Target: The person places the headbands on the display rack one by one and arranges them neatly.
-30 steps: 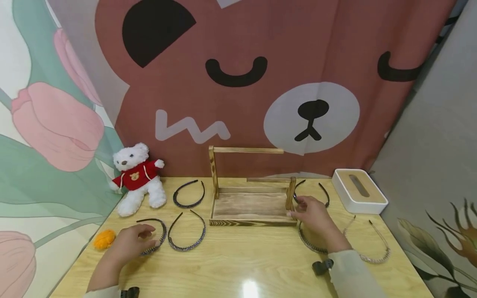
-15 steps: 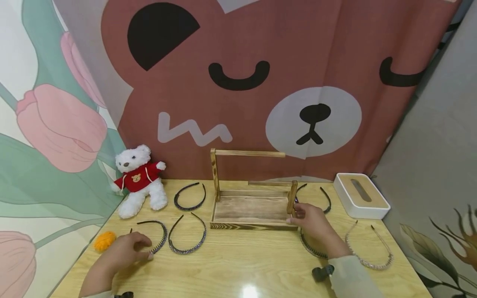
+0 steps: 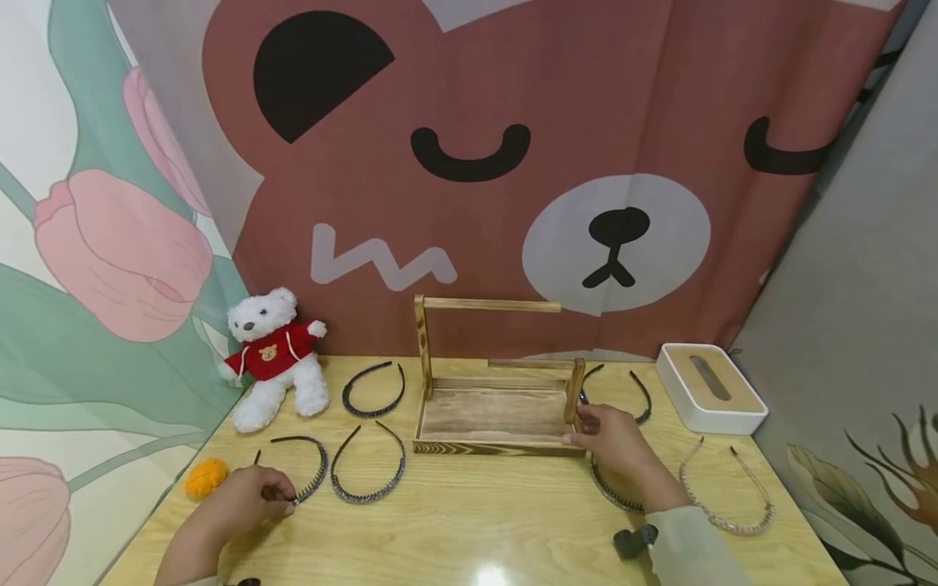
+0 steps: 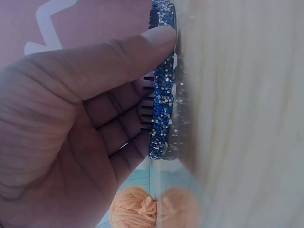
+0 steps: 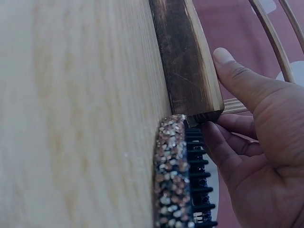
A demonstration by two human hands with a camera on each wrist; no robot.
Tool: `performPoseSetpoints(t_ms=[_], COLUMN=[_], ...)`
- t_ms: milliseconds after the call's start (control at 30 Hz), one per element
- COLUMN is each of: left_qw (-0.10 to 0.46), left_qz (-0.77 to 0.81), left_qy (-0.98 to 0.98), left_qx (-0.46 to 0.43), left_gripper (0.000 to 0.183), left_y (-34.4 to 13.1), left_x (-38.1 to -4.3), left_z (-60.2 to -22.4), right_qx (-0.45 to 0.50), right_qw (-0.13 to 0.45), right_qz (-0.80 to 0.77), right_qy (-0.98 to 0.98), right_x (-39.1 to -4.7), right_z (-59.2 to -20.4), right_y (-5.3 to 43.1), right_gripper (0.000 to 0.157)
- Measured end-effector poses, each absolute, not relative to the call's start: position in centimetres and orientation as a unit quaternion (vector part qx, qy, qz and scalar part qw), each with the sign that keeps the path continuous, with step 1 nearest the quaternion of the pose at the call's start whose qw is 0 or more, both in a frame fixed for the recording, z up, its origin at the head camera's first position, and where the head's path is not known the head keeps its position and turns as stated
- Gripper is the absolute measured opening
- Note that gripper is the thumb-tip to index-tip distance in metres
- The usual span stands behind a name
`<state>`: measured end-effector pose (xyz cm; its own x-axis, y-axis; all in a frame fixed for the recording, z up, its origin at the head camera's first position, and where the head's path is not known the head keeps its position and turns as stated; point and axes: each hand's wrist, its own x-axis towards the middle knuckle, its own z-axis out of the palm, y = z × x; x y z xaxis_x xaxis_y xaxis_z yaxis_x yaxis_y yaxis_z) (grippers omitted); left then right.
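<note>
My left hand pinches the front of a toothed headband lying at the left of the table. In the left wrist view, the thumb presses its blue-and-silver glitter band, and the other fingers are behind the teeth. At the front right corner of a wooden stand, my right hand grips the tray base, thumb on the front edge and fingers round the end. The stand has a tall left post and a shorter right post, each bearing a bar. Close beside that corner lies a pinkish glitter headband, partly hidden by my right forearm in the head view.
Two dark headbands, one at the back and one in front, lie left of the stand. A pale headband and a white tissue box are on the right. A white teddy bear and orange yarn ball stand left.
My left hand has come down and closed on the glitter headband. My right hand has stayed at the stand's corner. The head view has shifted slightly.
</note>
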<state>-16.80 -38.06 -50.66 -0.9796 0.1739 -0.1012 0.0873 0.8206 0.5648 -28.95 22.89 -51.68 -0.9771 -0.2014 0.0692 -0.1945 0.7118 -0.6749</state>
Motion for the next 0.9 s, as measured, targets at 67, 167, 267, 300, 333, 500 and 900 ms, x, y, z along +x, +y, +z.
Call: performPoseSetpoints(t_ms=[67, 167, 267, 300, 333, 500, 900], left_qw=[0.07, 0.068, 0.062, 0.059, 0.055, 0.03, -0.073], left_qz=[0.289, 0.295, 0.315, 0.326, 0.34, 0.419, 0.742], left_qy=[0.952, 0.95, 0.944, 0.94, 0.935, 0.906, 0.667], left_qx=[0.073, 0.071, 0.078, 0.085, 0.086, 0.057, 0.001], left_gripper=[0.008, 0.006, 0.005, 0.007, 0.008, 0.023, 0.025], left_y=[-38.1, -38.2, -38.3, -38.3, -38.2, -37.3, -34.2], left_x=[-16.8, -16.7, -16.6, -16.6, -16.6, -16.7, -17.7], left_z=[-50.6, -50.3, -49.7, -49.3, -48.9, -47.1, -44.7], right_qx=[-0.107, -0.111, -0.112, -0.113, -0.109, -0.107, -0.104], right_qw=[0.005, 0.004, 0.003, 0.003, 0.005, 0.01, 0.016], right_qz=[-0.364, -0.363, -0.364, -0.363, -0.365, -0.367, -0.375], right_qy=[0.925, 0.925, 0.925, 0.925, 0.924, 0.924, 0.921], right_x=[-29.0, -29.2, -29.3, -29.3, -29.3, -29.3, -29.3], right_z=[-51.7, -51.7, -51.8, -51.9, -51.9, -52.0, -51.9], right_y=[22.9, 23.0, 23.1, 23.1, 23.1, 23.2, 23.1], right_gripper=[0.067, 0.068, 0.069, 0.069, 0.069, 0.068, 0.068])
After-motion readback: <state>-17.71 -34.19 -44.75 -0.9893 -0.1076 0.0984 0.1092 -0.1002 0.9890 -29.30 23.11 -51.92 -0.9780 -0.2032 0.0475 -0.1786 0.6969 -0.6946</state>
